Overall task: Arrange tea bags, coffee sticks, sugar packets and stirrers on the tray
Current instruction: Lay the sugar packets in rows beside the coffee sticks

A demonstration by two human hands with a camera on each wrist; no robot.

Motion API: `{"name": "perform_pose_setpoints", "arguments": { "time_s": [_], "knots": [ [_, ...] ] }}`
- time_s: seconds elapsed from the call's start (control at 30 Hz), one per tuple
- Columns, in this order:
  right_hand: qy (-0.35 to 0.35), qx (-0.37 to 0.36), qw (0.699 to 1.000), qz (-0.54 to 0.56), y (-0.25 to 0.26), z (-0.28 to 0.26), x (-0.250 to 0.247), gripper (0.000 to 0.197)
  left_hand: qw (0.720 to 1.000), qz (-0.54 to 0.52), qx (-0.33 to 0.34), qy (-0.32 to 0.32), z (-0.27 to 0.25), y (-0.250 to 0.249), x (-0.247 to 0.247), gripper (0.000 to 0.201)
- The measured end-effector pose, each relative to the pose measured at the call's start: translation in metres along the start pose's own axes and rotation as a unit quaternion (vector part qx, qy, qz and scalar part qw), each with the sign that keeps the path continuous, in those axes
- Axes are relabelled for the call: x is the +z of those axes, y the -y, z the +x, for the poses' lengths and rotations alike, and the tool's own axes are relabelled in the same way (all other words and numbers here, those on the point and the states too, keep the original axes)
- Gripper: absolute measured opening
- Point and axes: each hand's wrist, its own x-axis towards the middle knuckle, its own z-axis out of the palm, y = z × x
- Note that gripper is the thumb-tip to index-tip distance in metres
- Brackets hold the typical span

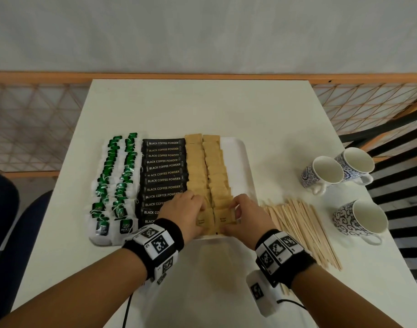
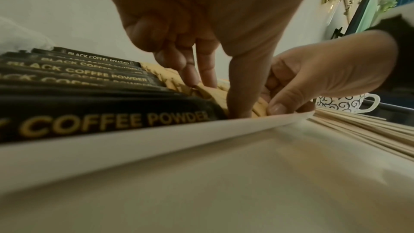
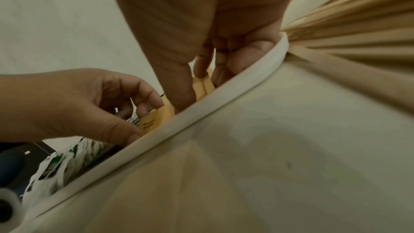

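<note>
A: Where are the hands?

B: Both at the near end of the tray (image 1: 238,147), on the sugar packets (image 1: 206,166). Left hand (image 1: 182,210) has its fingers curled down onto the nearest packet of the left sugar column; thumb at the near rim. Right hand (image 1: 246,215) pinches a packet edge at the near end of the right column, fingers curled round it.

A: Tray contents?

B: Left to right: tea bags (image 1: 113,183) in two columns with green tags, coffee sticks (image 1: 163,172) in one black column, then two sugar columns. A bare white strip of tray shows right of the sugar.

A: Stirrers?

B: Stirrers (image 1: 302,229) are off the tray, a loose fanned heap on the table (image 1: 202,107) just right of it. Near ends sit beside the right wrist. Right wrist view shows the heap butting against the tray's corner.

A: Anything else around?

B: Three patterned mugs (image 1: 340,171) right of the stirrers, two far, one near (image 1: 361,221). Blue chair (image 1: 11,233) at left. Wooden lattice railing (image 1: 37,121) behind the table.

A: Obstructions?

B: The hands cover the near ends of the coffee and sugar columns. Wristbands with markers on both wrists.
</note>
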Motion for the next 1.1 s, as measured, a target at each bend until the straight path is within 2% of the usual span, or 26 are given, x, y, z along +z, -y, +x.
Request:
{"name": "perform_pose_setpoints", "arguments": {
  "time_s": [0.1, 0.17, 0.23, 0.33, 0.43, 0.6, 0.83, 1.0, 1.1],
  "knots": [
    [-0.003, 0.011, 0.999, 0.044, -0.001, 0.0, -0.002, 0.067, 1.0, -0.013, -0.009, -0.011, 0.001, 0.001, 0.0, 0.056],
    [-0.01, 0.018, 0.998, 0.064, -0.003, 0.001, -0.003, 0.082, 0.998, -0.039, -0.04, -0.027, 0.001, 0.005, -0.002, 0.067],
    [-0.008, 0.015, 0.998, 0.056, -0.005, 0.003, -0.003, 0.089, 0.994, -0.073, -0.07, -0.047, 0.0, 0.01, -0.004, 0.071],
    [0.003, 0.001, 0.999, 0.033, -0.003, 0.005, -0.001, 0.077, 0.987, -0.11, -0.1, -0.068, 0.001, 0.015, -0.008, 0.063],
    [0.004, 0.006, 0.999, 0.035, -0.002, 0.008, 0.001, 0.069, 0.983, -0.134, -0.115, -0.056, 0.003, 0.017, -0.008, 0.062],
    [0.008, 0.0, 1.0, 0.03, -0.003, 0.011, 0.0, 0.063, 0.98, -0.162, -0.11, -0.035, 0.004, 0.016, -0.003, 0.063],
    [-0.017, 0.0, 0.999, 0.034, 0.001, 0.025, -0.009, 0.062, 0.967, -0.21, -0.126, -0.069, 0.01, 0.016, -0.011, 0.062],
    [-0.014, -0.016, 0.999, 0.035, 0.007, 0.037, -0.011, 0.053, 0.96, -0.24, -0.136, -0.058, 0.016, 0.015, -0.017, 0.061],
    [-0.022, -0.004, 0.999, 0.038, 0.006, 0.041, -0.012, 0.053, 0.958, -0.245, -0.139, -0.054, 0.018, 0.015, -0.017, 0.061]
  ]
}}
